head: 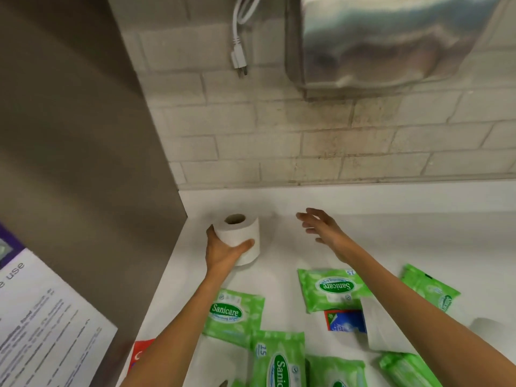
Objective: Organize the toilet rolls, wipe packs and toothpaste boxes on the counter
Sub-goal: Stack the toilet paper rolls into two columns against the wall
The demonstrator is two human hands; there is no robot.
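Tabletop (405, 219): white, brick wall along its back edge, grey side panel (83, 163) closing its left edge. Wipe packs (279, 358): green, lay flat and unsorted over the front half, several overlapping near the front edge. A second roll (379, 328) lay toward the front right, apparently on its side and partly under the right forearm. It was just beside a blue-and-red toothpaste box (344, 321), which was tucked under the edge of one pack. The toilet roll (241, 236) stood upright in the back-left corner with its core opening facing up and its long axis vertical. It was near the side panel but apart from it; whether its base had met the tabletop could not be told. The left hand (223, 252) gripped it from the front, fingers (248, 243) wrapped part-way round the side wall, thumb on the right flank. The right hand (321, 227) held nothing and hovered just right of the roll toward the back edge, with its fingers spread and loose. Key relation: the roll lay directly left of the right hand, and bare tabletop lay beneath that hand. Judgement: the corner was being used as the roll station. The left hand had only to let go. The right hand was the nearer one to the second roll and would have to draw back toward the front edge to fetch it.
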